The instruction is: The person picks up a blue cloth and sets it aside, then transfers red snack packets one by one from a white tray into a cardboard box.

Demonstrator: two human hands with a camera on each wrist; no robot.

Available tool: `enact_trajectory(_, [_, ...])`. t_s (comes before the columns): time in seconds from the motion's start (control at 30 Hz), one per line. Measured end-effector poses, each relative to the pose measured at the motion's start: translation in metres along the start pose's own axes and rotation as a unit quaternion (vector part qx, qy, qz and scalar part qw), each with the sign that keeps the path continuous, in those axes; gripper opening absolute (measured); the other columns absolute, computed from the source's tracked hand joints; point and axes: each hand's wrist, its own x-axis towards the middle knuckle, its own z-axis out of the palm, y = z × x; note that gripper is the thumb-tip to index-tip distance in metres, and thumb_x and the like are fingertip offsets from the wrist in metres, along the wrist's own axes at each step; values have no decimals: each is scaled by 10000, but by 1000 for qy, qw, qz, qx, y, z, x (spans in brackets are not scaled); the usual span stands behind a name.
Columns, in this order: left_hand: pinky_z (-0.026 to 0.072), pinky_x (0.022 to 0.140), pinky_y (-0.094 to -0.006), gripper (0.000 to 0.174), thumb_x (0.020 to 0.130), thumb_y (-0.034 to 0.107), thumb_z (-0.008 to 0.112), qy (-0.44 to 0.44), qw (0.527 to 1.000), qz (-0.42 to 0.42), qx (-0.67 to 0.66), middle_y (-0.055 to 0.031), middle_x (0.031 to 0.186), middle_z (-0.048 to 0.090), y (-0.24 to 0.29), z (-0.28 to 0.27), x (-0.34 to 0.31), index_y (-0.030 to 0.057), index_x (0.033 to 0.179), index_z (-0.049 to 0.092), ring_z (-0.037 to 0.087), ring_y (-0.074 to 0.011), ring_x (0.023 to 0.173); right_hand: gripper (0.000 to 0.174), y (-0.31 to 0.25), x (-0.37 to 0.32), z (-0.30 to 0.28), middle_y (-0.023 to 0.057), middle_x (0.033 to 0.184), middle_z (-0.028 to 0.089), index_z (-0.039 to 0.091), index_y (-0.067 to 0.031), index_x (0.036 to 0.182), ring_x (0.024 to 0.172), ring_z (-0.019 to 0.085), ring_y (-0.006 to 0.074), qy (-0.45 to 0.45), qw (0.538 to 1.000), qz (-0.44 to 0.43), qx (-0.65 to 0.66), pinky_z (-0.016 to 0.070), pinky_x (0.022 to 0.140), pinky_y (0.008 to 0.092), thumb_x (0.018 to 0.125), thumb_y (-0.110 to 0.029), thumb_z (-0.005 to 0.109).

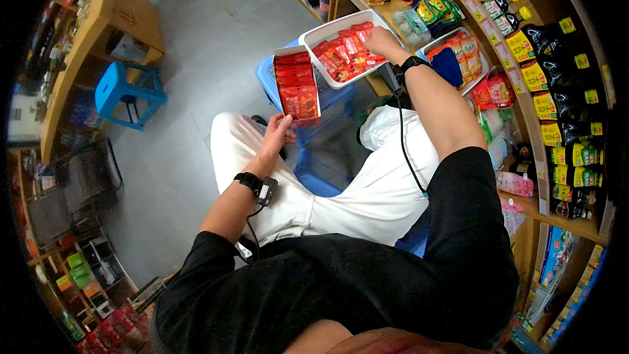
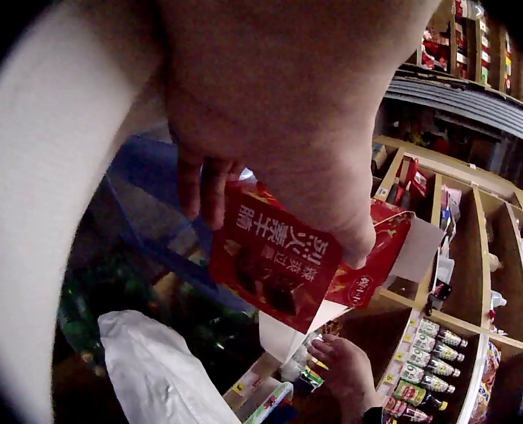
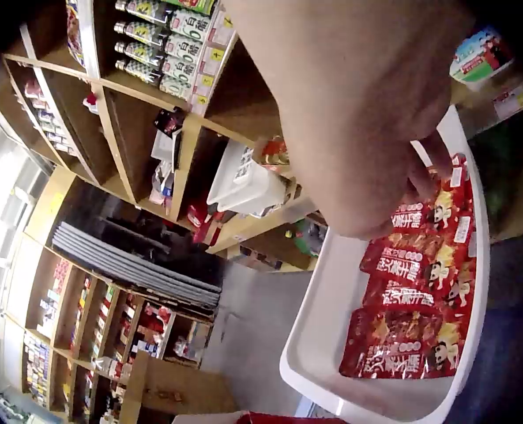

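Note:
In the head view, a red carton (image 1: 318, 95) filled with red packets (image 1: 298, 101) sits on a blue stool (image 1: 265, 78). My left hand (image 1: 278, 134) grips its near corner; the left wrist view has that hand (image 2: 279, 132) over the carton (image 2: 354, 278), thumb against one side. Beside the carton, a white tray (image 1: 313, 38) holds several flat red packets (image 1: 341, 56). My right hand (image 1: 383, 42) reaches over the tray's far end. In the right wrist view, the fingers (image 3: 431, 163) rest on the packets (image 3: 402, 340), apart from the thumb; some fingertips are hidden.
Shelves with dark bottles (image 1: 557, 78) curve along the right. Another white tray (image 1: 483, 72) with orange-red packs stands beyond my right wrist. A small blue stool (image 1: 121, 88) is on the grey floor at the left. A cable hangs from my right wrist.

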Motion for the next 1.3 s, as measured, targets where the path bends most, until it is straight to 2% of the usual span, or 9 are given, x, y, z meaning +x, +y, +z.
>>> enact_trajectory(0.2, [530, 682, -311, 693, 915, 488, 643, -12, 1000, -2, -6, -105, 1091, 588, 0, -2, 0, 23, 1365, 393, 611, -157, 762, 358, 2, -2, -4, 284, 1115, 657, 685, 26, 1052, 1050, 646, 408, -64, 997, 36, -30, 525, 888, 462, 824, -244, 624])
enact_trajectory(0.3, [530, 681, -309, 704, 908, 482, 655, -9, 1000, 2, -3, -111, 1083, 590, 3, 0, -3, 23, 1370, 389, 610, -159, 764, 380, 19, 12, 17, 271, 989, 683, 698, 19, 986, 934, 669, 406, -77, 996, 9, -36, 535, 818, 457, 763, -283, 641])
enact_trajectory(0.57, [532, 673, -307, 767, 895, 466, 680, -3, 1000, -19, 0, -128, 1044, 581, 10, 5, -7, -1, 1407, 351, 608, -165, 758, 543, 13, 20, 33, 271, 1115, 663, 662, 55, 1095, 1033, 653, 385, -125, 989, -13, -75, 521, 903, 420, 793, -395, 697])
enact_trajectory(0.7, [530, 664, -301, 783, 886, 461, 693, -5, 1000, -30, 5, -109, 1008, 558, 14, 5, -8, -6, 1411, 348, 606, -159, 765, 518, 88, 80, 126, 278, 1116, 659, 657, 65, 1094, 1031, 658, 380, -43, 994, -104, -14, 526, 896, 418, 752, -321, 714])
enact_trajectory(0.77, [528, 659, -297, 782, 881, 458, 701, -4, 999, -33, -3, -102, 1002, 552, 17, 6, -11, -3, 1409, 353, 604, -155, 762, 594, 65, 58, 106, 275, 1120, 660, 607, 88, 1163, 1034, 654, 393, -14, 994, -99, -40, 524, 905, 420, 746, -320, 716])
enact_trajectory(0.83, [526, 655, -292, 781, 876, 454, 709, -2, 999, -36, -12, -95, 996, 546, 19, 7, -12, 1, 1406, 358, 601, -151, 759, 723, 2, 17, 44, 306, 1173, 625, 541, 117, 1230, 1096, 628, 395, -142, 989, 31, -8, 502, 953, 416, 725, -364, 731])
enact_trajectory(0.93, [525, 701, -311, 700, 918, 445, 660, -9, 999, -40, 9, -93, 998, 554, 19, 6, -11, 19, 1392, 370, 602, -152, 775, 815, 9, 24, 61, 359, 1236, 568, 513, 152, 1239, 1194, 569, 398, -203, 977, 61, 10, 461, 1016, 408, 702, -416, 743])
enact_trajectory(1.17, [525, 705, -313, 744, 901, 459, 678, -11, 999, -45, 18, -95, 1003, 543, 27, 6, -14, 20, 1408, 356, 603, -153, 793, 856, -18, 10, 79, 355, 1297, 528, 494, 161, 1267, 1242, 503, 463, -205, 976, 27, -74, 418, 1061, 436, 729, -463, 725])
enact_trajectory(1.3, [528, 713, -317, 761, 897, 471, 677, -9, 998, -52, 21, -102, 1016, 540, 27, 7, -14, 18, 1413, 349, 605, -156, 803, 695, -51, -6, 59, 297, 1230, 600, 563, 120, 1214, 1142, 590, 418, -250, 963, -51, -85, 473, 976, 447, 785, -414, 680])
